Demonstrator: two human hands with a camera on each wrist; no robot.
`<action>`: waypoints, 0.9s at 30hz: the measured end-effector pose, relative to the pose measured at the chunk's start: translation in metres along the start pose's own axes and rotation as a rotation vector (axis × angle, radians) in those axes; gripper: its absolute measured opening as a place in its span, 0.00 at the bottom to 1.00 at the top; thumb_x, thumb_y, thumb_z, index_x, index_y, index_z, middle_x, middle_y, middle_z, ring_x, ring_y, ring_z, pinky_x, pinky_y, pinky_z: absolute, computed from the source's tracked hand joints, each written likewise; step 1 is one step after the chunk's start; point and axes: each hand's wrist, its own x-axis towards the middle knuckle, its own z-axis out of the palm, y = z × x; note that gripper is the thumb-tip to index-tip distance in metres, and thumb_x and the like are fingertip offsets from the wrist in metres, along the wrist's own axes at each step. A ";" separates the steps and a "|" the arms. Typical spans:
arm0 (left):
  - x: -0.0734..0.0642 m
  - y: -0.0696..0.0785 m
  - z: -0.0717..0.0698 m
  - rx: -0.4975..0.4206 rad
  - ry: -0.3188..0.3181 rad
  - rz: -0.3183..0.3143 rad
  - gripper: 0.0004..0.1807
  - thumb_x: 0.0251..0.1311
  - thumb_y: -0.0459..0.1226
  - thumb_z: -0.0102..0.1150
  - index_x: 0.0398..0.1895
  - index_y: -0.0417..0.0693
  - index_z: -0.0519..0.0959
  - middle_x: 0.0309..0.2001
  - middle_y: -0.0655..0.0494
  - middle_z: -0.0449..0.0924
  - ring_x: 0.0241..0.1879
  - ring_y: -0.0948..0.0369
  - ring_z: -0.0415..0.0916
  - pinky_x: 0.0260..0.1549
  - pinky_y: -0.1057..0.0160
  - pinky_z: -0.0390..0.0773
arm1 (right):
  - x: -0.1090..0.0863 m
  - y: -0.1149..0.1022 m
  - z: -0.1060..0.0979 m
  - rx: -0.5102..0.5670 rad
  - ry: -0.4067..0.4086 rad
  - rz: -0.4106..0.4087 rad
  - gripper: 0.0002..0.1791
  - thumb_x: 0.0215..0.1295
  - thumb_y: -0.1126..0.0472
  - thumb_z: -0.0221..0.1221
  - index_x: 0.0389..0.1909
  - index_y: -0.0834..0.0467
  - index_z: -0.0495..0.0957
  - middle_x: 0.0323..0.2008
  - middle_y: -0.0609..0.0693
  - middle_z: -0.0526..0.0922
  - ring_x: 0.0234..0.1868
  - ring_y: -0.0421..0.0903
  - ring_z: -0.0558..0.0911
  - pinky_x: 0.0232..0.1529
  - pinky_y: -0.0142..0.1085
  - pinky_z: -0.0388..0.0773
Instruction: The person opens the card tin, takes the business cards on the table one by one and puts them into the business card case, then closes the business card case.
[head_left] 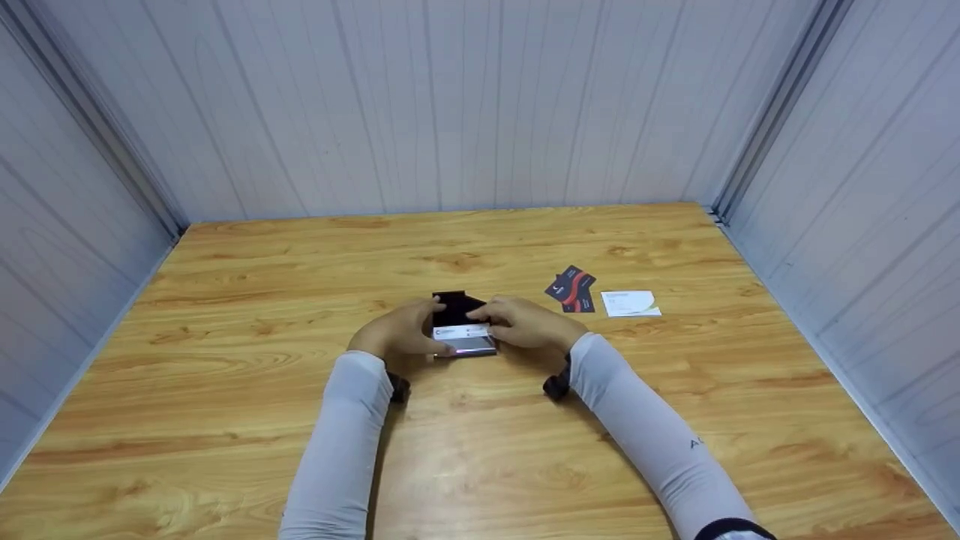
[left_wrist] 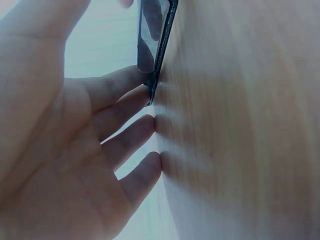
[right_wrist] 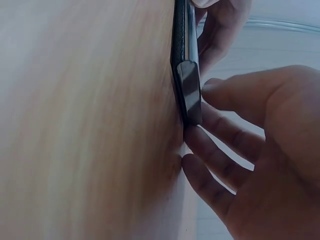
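Observation:
A business card case (head_left: 475,348) lies opened on the table between the hands, with a shiny near part and a black far part. A white card (head_left: 452,332) sits across its middle. My left hand (head_left: 397,328) holds the case's left side, thumb by the near edge and index finger by the black part. In the left wrist view its other fingers (left_wrist: 131,137) reach down beside the case to the tabletop. My right hand (head_left: 529,322) grips the right side, its thumb against the case's end (right_wrist: 190,92) in the right wrist view. Its index fingertip is partly hidden there.
Dark cards with a red stripe (head_left: 572,289) lie overlapped to the right of the case. Beside them is a white card with printing (head_left: 630,303). The wood-grain table (head_left: 247,300) meets pale panel walls (head_left: 465,105) at the back and sides.

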 end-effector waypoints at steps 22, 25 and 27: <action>-0.002 -0.004 0.002 -0.037 0.001 0.005 0.53 0.56 0.55 0.72 0.80 0.49 0.55 0.79 0.48 0.48 0.77 0.48 0.46 0.71 0.45 0.53 | -0.063 0.039 -0.046 0.263 0.141 0.193 0.23 0.77 0.61 0.53 0.69 0.61 0.70 0.62 0.62 0.74 0.62 0.57 0.74 0.62 0.53 0.72; -0.003 -0.003 0.002 -0.033 0.001 0.004 0.54 0.56 0.56 0.72 0.80 0.49 0.55 0.79 0.48 0.47 0.77 0.49 0.45 0.72 0.45 0.53 | -0.078 0.050 -0.060 0.285 0.177 0.252 0.24 0.77 0.59 0.54 0.70 0.61 0.68 0.62 0.62 0.74 0.61 0.58 0.75 0.61 0.54 0.72; -0.003 -0.003 0.001 -0.027 0.001 0.005 0.54 0.56 0.56 0.72 0.80 0.49 0.55 0.79 0.48 0.48 0.77 0.49 0.45 0.72 0.46 0.53 | -0.087 0.057 -0.067 0.296 0.198 0.311 0.25 0.77 0.57 0.55 0.71 0.60 0.69 0.62 0.62 0.74 0.61 0.57 0.75 0.61 0.56 0.71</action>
